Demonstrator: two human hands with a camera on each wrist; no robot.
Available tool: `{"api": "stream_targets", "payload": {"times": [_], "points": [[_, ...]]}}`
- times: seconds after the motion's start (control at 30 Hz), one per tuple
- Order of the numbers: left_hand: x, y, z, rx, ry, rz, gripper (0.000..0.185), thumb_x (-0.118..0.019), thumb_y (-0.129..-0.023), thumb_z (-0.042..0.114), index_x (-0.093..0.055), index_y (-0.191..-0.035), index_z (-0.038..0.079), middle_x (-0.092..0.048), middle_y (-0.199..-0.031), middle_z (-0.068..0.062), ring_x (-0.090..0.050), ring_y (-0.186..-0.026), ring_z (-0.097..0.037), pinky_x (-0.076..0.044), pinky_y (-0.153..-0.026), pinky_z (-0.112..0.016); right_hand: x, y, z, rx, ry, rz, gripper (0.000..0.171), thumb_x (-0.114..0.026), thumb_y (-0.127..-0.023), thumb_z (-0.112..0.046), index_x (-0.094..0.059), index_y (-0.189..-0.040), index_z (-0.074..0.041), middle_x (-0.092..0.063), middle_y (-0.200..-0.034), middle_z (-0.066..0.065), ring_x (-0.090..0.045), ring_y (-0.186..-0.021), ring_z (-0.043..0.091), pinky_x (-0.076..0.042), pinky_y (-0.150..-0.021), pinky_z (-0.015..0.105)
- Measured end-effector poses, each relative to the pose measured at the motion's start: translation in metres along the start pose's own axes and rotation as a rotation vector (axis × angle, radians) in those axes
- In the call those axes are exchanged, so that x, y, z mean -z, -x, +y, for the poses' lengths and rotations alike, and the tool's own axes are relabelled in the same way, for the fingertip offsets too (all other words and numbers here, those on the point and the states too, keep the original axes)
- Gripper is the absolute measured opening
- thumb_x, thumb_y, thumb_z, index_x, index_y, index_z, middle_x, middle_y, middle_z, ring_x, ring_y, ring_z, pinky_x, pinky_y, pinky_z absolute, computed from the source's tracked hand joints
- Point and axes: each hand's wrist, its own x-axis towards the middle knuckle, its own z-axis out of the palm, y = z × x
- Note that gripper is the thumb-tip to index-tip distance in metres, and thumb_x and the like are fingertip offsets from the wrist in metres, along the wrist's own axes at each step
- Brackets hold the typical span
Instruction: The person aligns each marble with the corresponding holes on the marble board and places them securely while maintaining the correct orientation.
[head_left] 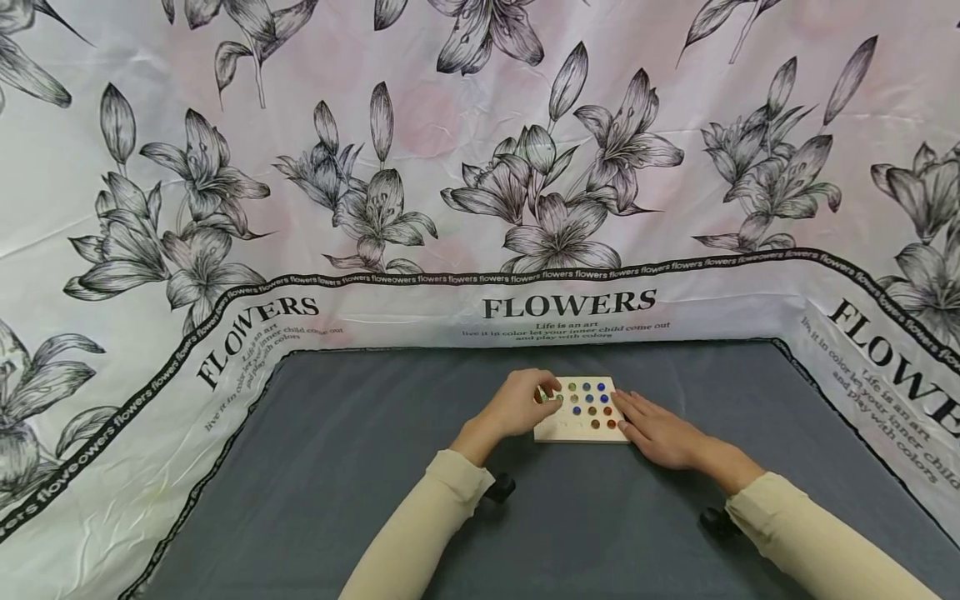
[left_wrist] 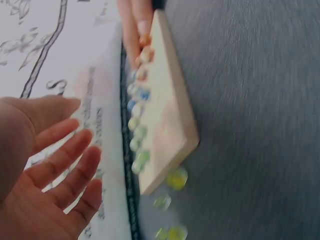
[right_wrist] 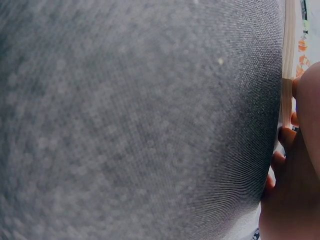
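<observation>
Nearest, two cream sleeves reaching forward over a grey cloth, a small black wrist mount showing under each forearm.

Further on, the left hand at the left edge of a small wooden board, fingers curled over the board's near-left corner in the head view. In the left wrist view (blurred, so only roughly) the same hand spread with fingers fairly straight and apart, palm open, gripping nothing that can be made out; whether a fingertip pinches a marble, cannot tell.

Opposite, the right hand lying flat on the cloth against the board's right edge, fingers straight and together, tips touching the wood, nothing held. In the right wrist view, only the fingers beside the board's thin pale edge, the rest filled by grey weave.

On the board, rows of small coloured marbles seated in its dimples: blue, orange-brown and greenish ones. A few yellow-green marbles loose on the cloth just beside the board's corner, seen from the left wrist.

Farthest, a white backdrop printed with grey lilies and the word FLOWERS, rising behind and along both sides of the cloth.
</observation>
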Motion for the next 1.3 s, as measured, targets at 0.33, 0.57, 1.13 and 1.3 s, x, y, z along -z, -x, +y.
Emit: {"api": "stream_targets", "payload": {"times": [0.33,0.57,1.13,1.3], "points": [[0.028,0.023,-0.022,0.033,0.02,0.031,0.026,-0.068,-0.1,0.016,-0.069,-0.123,0.004,-0.068,-0.116,-0.01,-0.064,-0.092,-0.018,-0.052,-0.075,-0.03,-0.007,-0.001,0.008,-0.003,0.01,0.001,0.059,-0.042,-0.111,-0.032,-0.031,-0.158,0.003,-0.03,-0.162,0.027,-0.025,-0.147,0.053,-0.026,-0.114,0.066],[0.033,0.034,-0.038,0.066,0.022,0.036,0.029,-0.068,-0.1,0.018,-0.068,-0.124,0.002,-0.067,-0.116,-0.012,-0.064,-0.094,-0.023,-0.053,-0.076,-0.032,0.004,-0.001,-0.004,-0.01,0.01,-0.012,0.057,-0.043,-0.111,-0.029,-0.032,-0.157,0.004,-0.03,-0.162,0.027,-0.025,-0.147,0.053,-0.026,-0.115,0.065],[0.035,0.058,-0.067,0.162,0.074,0.022,0.029,-0.071,-0.098,0.016,-0.067,-0.123,0.001,-0.069,-0.115,-0.014,-0.066,-0.093,-0.023,-0.055,-0.077,-0.037,0.005,-0.002,-0.001,0.005,0.0,0.004,0.057,-0.043,-0.111,-0.027,-0.032,-0.157,0.004,-0.031,-0.161,0.028,-0.026,-0.147,0.053,-0.026,-0.115,0.065],[0.032,0.065,-0.071,0.174,0.083,0.022,0.03,-0.073,-0.097,0.015,-0.067,-0.122,0.001,-0.068,-0.115,-0.012,-0.066,-0.093,-0.022,-0.054,-0.076,-0.036,0.004,-0.001,-0.002,0.007,0.002,0.0,0.057,-0.044,-0.111,-0.026,-0.032,-0.157,0.004,-0.031,-0.161,0.028,-0.026,-0.147,0.053,-0.027,-0.115,0.065]]}}
